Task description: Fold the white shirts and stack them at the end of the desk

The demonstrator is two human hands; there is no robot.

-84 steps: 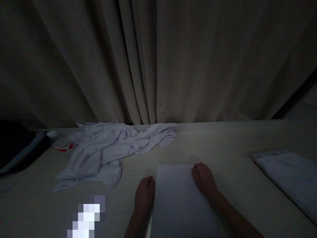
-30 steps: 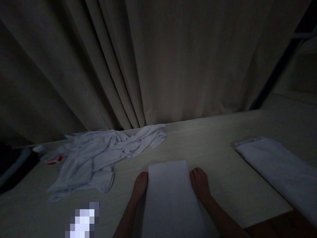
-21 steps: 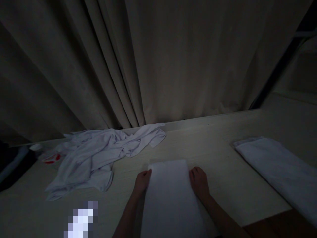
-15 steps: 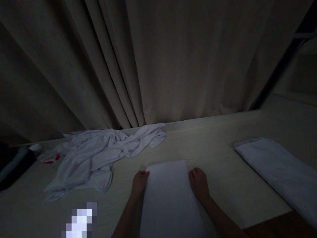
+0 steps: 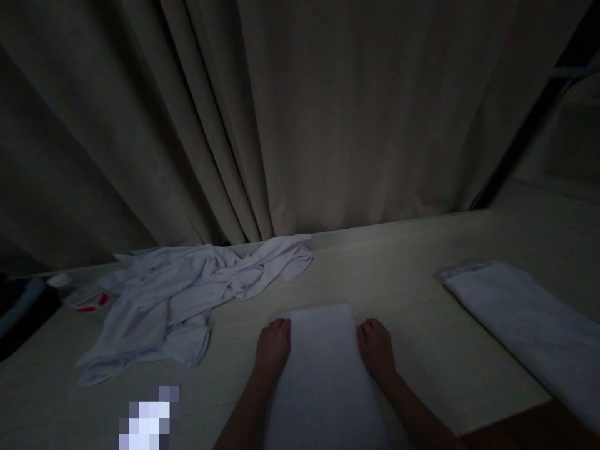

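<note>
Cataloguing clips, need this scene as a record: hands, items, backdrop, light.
left hand: curled, at the middle cloth's far left corner
right hand: curled, near its far right corner; grip unclear
middle cloth: white, flat, between the hands
left side: crumpled white cloth, red-marked bottle beside it
right side: flat white cloth
surface: pale surface
backdrop: curtain
light: dim

Folded cloth (image 5: 323, 375) on tabletop (image 5: 375, 269) between both hands (image 5: 274, 347); crumpled cloth (image 5: 187, 294) lies left, second folded cloth (image 5: 529, 319) right, curtain (image 5: 356, 125) behind.
</note>
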